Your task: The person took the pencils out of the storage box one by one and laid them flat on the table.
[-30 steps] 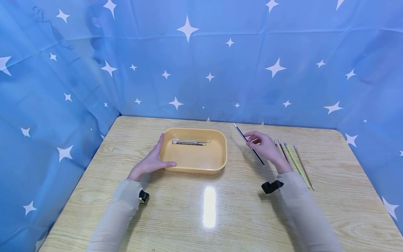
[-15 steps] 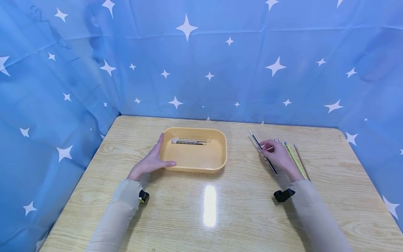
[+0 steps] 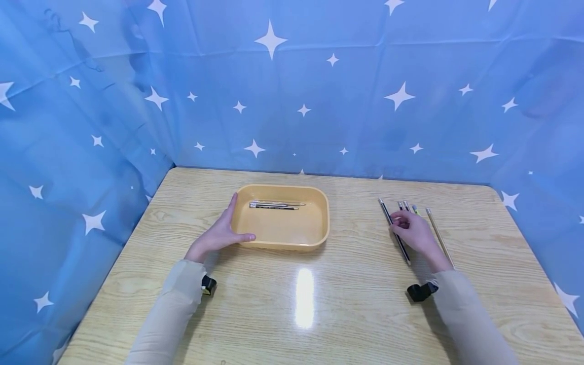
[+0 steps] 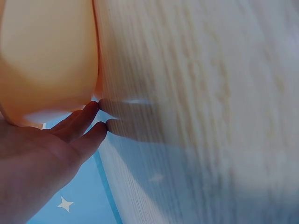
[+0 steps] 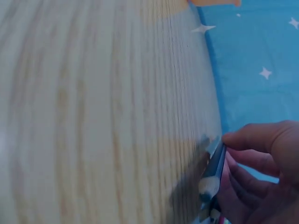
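Observation:
My left hand [image 3: 218,232] rests at the left end of a yellow-orange plastic tray [image 3: 287,229], thumb over the front rim and fingers spread along the side. The left wrist view shows its fairly straight fingers [image 4: 84,122] beside the tray wall. Several pencils [image 3: 275,206] lie side by side inside the tray. Over at the right, my right hand [image 3: 416,234] pinches a dark pencil [image 3: 402,251] between thumb and fingers, low over the table, with its sharpened end towards me. In the right wrist view, that pencil [image 5: 213,170] slants down from the thumb tip.
Several more pencils lie beside and partly beneath the right hand, among them a gold one [image 3: 437,228] and a mostly hidden green one [image 3: 415,208]. The wooden table [image 3: 356,299] meets a blue star-patterned curtain [image 3: 337,111] at the back. A bright light reflection shows in front.
My right hand has moved right and towards me with the dark pencil, lowering it beside the other pencils. The left hand and the tray have stayed put.

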`<state>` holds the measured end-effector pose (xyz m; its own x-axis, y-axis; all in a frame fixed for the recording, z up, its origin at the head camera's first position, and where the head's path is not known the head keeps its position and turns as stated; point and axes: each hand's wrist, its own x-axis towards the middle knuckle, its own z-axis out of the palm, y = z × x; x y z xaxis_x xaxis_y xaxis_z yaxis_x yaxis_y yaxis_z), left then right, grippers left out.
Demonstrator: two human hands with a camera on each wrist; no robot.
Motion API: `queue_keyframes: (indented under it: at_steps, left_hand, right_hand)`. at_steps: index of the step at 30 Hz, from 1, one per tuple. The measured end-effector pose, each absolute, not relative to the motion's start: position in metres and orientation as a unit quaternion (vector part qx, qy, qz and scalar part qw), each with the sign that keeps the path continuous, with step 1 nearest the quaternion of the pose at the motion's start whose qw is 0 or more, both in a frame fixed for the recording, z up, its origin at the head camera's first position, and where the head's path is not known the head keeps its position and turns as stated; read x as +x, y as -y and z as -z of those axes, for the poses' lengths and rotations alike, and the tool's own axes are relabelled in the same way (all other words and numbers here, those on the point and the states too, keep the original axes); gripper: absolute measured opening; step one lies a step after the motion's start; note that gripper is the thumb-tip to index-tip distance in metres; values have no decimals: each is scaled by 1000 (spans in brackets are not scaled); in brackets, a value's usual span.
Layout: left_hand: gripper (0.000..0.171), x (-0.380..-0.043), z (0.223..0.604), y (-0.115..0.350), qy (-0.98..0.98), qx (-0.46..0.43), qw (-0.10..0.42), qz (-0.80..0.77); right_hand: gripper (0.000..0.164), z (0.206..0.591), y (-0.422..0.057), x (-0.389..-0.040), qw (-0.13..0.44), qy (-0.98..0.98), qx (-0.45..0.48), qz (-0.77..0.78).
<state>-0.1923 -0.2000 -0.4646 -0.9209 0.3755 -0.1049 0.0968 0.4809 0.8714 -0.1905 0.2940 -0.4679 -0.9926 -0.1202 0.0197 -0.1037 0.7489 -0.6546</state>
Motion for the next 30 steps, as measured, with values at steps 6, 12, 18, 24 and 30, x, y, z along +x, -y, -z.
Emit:
queue_keyframes:
  at_steps: [6, 12, 18, 24, 30]
  left_hand:
    - [125, -192, 465, 200, -843, 139, 145, -499]
    - [125, -192, 465, 199, -841, 141, 141, -503]
    - [123, -193, 466, 199, -841, 142, 141, -502]
    - [124, -192, 465, 199, -840, 140, 144, -505]
    - [125, -193, 466, 200, -840, 140, 144, -504]
  right_hand:
    - [30, 465, -301, -189, 12, -944, -40, 327]
    - [29, 464, -304, -189, 5, -952, -34, 303]
    - [28, 462, -305, -187, -2, -957, -30, 289]
    - [27, 460, -306, -186, -1, -960, -26, 280]
    - [28, 459, -305, -185, 1, -957, -24, 289]
